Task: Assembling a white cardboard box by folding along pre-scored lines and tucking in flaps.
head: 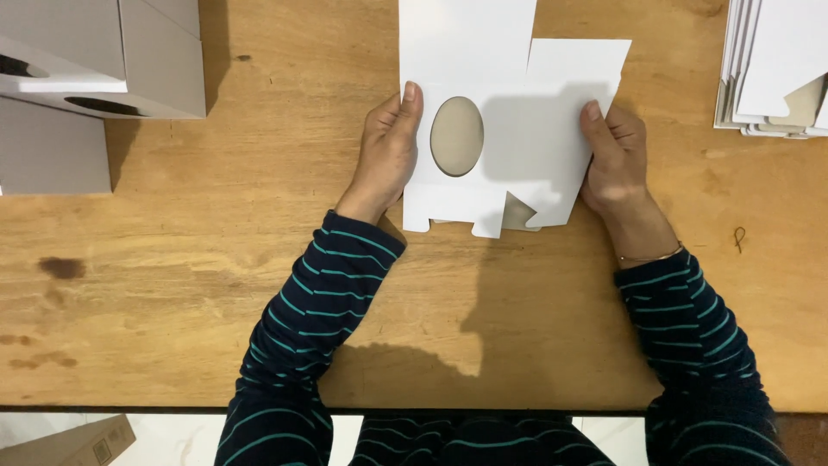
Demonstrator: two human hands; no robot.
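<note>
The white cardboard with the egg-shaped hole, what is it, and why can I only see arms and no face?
The camera sits on the person's head and looks down, so you see only their striped sleeves and hands. The left hand and right hand each grip one side of a flat white cardboard sheet with an oval hole cut in it, over a wooden table. More flat white sheets are stacked at the top right. At the top left stand folded-up boxes with similar holes.

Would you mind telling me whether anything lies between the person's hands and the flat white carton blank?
Nothing visible does: the left hand and right hand already grip opposite edges of the white carton blank directly.
</note>
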